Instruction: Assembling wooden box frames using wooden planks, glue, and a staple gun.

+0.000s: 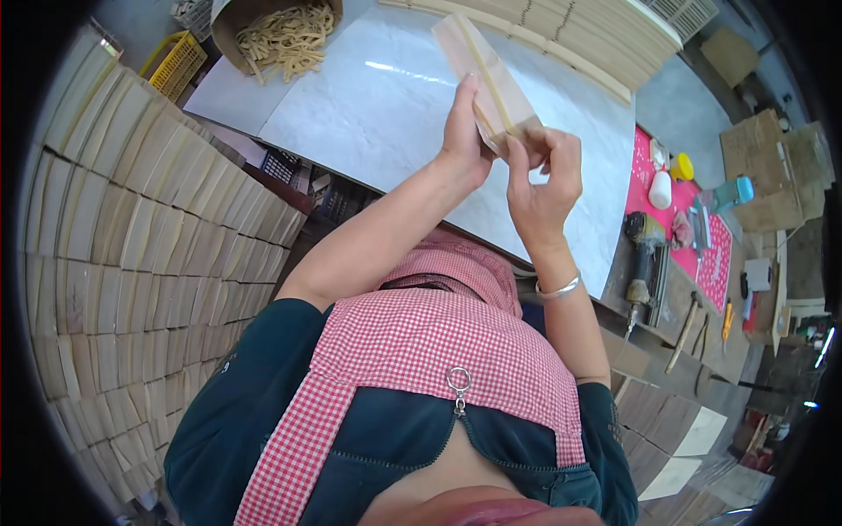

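My left hand (465, 136) is closed around the side of a flat, pale wooden piece (454, 51), held tilted above the white marbled tabletop (377, 114). Along its length runs a narrow tan rubber band (489, 81). At the near end of the piece, the thumb and fingers of my right hand (545, 175) pinch together where the band reaches the edge. Exactly what lies between those fingertips is partly hidden. A tipped container (226, 37) at the table's far left spills loose tan rubber bands (285, 44).
Pale wooden boards (561, 35) lie along the table's far edge. Tall stacks of wooden pieces (132, 245) rise on my left. To the right are a pneumatic nailer (645, 259), a hammer (682, 333), a white bottle (660, 189) and a pink dotted mat (715, 263).
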`<state>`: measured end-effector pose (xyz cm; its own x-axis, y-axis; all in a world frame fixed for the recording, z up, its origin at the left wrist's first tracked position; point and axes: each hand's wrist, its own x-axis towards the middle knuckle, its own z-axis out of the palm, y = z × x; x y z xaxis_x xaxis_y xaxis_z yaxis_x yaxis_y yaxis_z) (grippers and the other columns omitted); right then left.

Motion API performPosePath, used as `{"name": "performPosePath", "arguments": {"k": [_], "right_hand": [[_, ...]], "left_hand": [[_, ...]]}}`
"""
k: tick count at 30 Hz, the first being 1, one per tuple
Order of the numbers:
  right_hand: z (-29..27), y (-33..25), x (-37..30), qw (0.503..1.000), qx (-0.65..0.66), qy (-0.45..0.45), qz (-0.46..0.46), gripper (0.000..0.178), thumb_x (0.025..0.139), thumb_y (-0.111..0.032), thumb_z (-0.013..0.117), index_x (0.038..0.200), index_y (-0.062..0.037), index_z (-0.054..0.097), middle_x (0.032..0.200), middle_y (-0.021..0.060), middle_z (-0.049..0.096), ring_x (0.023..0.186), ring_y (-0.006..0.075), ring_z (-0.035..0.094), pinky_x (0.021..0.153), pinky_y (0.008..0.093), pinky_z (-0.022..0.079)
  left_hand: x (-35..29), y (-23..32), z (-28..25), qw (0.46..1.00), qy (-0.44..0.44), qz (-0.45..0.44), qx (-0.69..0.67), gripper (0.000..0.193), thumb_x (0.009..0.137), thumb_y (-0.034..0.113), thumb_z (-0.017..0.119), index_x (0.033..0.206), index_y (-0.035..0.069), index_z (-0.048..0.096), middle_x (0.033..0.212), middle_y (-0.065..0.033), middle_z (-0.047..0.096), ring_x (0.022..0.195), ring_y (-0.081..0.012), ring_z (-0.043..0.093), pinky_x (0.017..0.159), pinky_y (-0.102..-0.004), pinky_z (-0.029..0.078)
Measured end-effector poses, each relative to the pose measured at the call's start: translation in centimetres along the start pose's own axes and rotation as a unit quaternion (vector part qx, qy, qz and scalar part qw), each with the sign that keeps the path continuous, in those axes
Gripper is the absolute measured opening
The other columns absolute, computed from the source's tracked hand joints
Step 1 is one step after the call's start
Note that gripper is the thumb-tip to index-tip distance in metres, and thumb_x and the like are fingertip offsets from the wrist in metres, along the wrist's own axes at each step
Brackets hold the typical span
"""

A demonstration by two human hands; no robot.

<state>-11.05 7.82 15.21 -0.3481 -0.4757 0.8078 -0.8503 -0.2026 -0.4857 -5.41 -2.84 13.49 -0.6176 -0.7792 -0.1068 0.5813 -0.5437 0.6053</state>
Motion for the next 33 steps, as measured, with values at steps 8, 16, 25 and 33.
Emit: {"name": "performPosePath", "arguments": {"k": [8, 16, 25, 33], "right_hand": [[-0.4, -0.1, -1.0, 0.999, 0.003, -0.029, 0.018, 0.016, 0.084, 0.004, 0.07, 0.095, -0.0029, 0.059, 0.087, 0.0064, 0.055, 0.068, 0.0164, 0.05, 0.058, 0.0278, 0.044], [-1.5, -0.7, 0.1, 0.994, 0.092, -0.034, 0.041, 0.009, 0.098, -0.009, 0.059, 0.099, -0.0004, 0.06, 0.093, 0.0082, 0.058, 0.073, 0.0152, 0.049, 0.064, 0.0259, 0.044], [3.5, 6.1, -4.7, 0.814, 0.42, -0.153, 0.37, 0.038, 0.107, -0.027, 0.043, 0.122, 0.004, 0.058, 0.108, 0.0174, 0.063, 0.097, 0.0262, 0.062, 0.082, 0.036, 0.054], [6.4, 2.7, 0.4, 0.852, 0.425, -0.199, 0.232, 0.054, 0.108, -0.039, 0.039, 0.141, 0.0032, 0.046, 0.118, 0.0179, 0.059, 0.086, 0.024, 0.063, 0.077, 0.0318, 0.052]], "left_hand": [[-1.4, 0.5, -0.3, 0.999, -0.015, 0.018, 0.025, 0.068, 0.098, 0.054, 0.047, 0.146, 0.007, 0.042, 0.131, -0.0138, 0.059, 0.114, -0.0246, 0.063, 0.094, -0.0381, 0.052], [1.4, 3.7, -3.6, 0.99, -0.084, -0.067, -0.088, 0.064, 0.098, 0.051, 0.049, 0.144, 0.005, 0.047, 0.133, -0.0165, 0.06, 0.115, -0.0266, 0.062, 0.096, -0.0395, 0.051], [1.2, 3.5, -7.3, 0.996, -0.025, 0.006, 0.091, 0.039, 0.099, 0.031, 0.062, 0.129, 0.006, 0.066, 0.125, -0.0053, 0.068, 0.107, -0.0184, 0.065, 0.095, -0.0342, 0.052], [-12.1, 11.5, 0.0, 0.311, -0.014, 0.524, 0.793, 0.045, 0.084, 0.026, 0.069, 0.126, 0.012, 0.06, 0.127, -0.0144, 0.061, 0.122, -0.0296, 0.056, 0.104, -0.0502, 0.042]]}}
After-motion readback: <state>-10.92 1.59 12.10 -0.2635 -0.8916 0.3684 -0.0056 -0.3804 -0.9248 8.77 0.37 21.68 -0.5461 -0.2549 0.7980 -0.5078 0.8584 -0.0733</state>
